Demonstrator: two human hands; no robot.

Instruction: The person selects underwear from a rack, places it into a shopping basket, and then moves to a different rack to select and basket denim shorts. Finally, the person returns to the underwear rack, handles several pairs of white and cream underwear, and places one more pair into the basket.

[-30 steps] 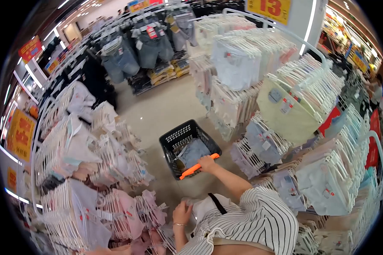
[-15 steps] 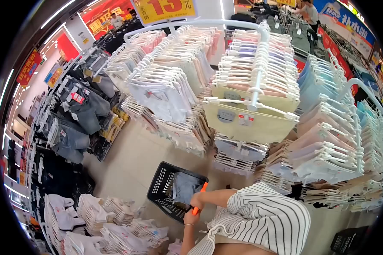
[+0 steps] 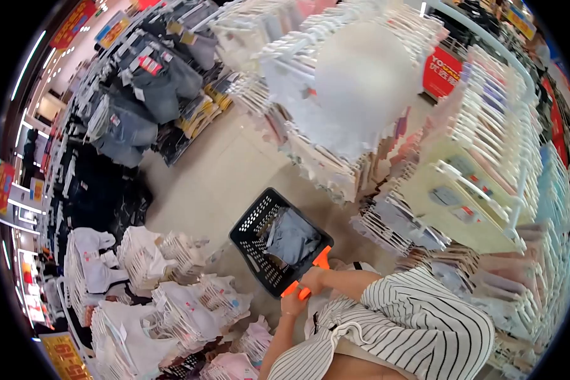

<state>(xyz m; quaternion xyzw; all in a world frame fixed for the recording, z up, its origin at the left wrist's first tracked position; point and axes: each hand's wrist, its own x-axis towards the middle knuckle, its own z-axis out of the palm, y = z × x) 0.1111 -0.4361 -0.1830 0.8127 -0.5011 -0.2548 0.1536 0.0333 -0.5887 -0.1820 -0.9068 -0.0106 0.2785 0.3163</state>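
Observation:
A black perforated shopping basket (image 3: 250, 244) hangs in front of my body, with folded blue-grey denim clothing (image 3: 292, 235) lying inside it. Its orange handle (image 3: 322, 257) runs along the side nearest me. My right hand (image 3: 313, 279) is closed around the middle of that handle. Beside it, my left hand (image 3: 292, 305) grips the handle's lower end, its fingers partly hidden. Closest to my left arm is a rack of white bras (image 3: 183, 310) on hangers.
Denim shorts (image 3: 161, 79) hang on a rack at the upper left. Pale garments (image 3: 288, 69) crowd the rack ahead, partly covered by a blurred round patch. Cream underwear (image 3: 453, 196) hangs to the right. Beige floor (image 3: 215, 164) runs between the racks.
The view has turned, so the racks ahead sit further right and the denim rack has moved inward. The basket appears slightly higher and tilted differently, still held by both hands.

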